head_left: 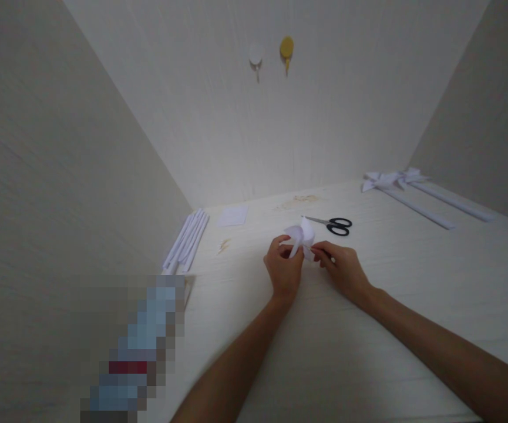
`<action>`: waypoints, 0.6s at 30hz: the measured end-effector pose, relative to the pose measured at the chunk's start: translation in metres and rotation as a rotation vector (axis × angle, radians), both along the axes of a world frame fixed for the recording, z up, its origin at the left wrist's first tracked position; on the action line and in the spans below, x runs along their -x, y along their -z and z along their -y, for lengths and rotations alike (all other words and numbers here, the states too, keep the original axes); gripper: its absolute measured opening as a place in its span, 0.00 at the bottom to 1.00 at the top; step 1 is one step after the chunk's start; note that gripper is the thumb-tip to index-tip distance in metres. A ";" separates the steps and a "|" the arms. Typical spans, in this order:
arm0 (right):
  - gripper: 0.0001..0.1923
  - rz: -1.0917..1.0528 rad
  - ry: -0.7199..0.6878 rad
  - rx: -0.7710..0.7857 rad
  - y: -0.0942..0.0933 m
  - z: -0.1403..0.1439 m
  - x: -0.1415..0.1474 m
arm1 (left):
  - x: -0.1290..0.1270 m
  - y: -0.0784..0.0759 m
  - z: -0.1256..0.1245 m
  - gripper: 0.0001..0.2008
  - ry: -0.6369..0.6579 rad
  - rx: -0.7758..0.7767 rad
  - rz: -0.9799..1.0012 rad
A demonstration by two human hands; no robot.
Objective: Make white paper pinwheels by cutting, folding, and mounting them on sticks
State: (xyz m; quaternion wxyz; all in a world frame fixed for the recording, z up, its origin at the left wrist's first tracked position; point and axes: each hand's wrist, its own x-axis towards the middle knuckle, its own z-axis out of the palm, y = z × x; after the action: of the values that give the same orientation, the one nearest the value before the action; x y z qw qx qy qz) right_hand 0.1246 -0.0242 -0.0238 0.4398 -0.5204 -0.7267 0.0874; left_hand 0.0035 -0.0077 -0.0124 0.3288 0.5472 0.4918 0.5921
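My left hand [284,267] is closed around a white paper pinwheel [307,231], whose blades curl up above the fingers. The fingertips of my right hand [339,264] are pinched together at the paper's lower right edge. Whatever lies between those right fingertips is too small to make out. Just behind the hands, a pair of scissors with black handles [339,225] lies on the table, its blades pointing left and its tip close to the paper.
Several rolled paper sticks [187,239] lie at the left wall, beside a square white sheet [233,215]. Toothpicks [224,245] are nearby. Two paper pinwheels [383,181] on sticks rest at the right. A pixelated object [134,352] stands front left. Yellow [286,47] and white [256,56] hooks hang behind.
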 end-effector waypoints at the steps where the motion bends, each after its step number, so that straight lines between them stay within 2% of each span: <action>1: 0.07 -0.015 0.010 0.004 0.000 0.000 0.000 | 0.000 0.000 0.000 0.12 0.002 0.005 0.005; 11: 0.06 -0.095 -0.013 -0.116 -0.007 0.001 -0.002 | 0.001 0.003 -0.007 0.14 0.062 0.147 0.145; 18: 0.04 -0.143 -0.107 -0.163 -0.009 0.000 -0.004 | 0.002 0.005 -0.010 0.14 0.091 0.164 0.203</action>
State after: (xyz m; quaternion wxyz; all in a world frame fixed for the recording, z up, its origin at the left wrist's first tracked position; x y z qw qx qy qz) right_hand 0.1284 -0.0244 -0.0152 0.5261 -0.4359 -0.7249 0.0880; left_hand 0.0012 0.0027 -0.0171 0.4467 0.4776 0.4776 0.5867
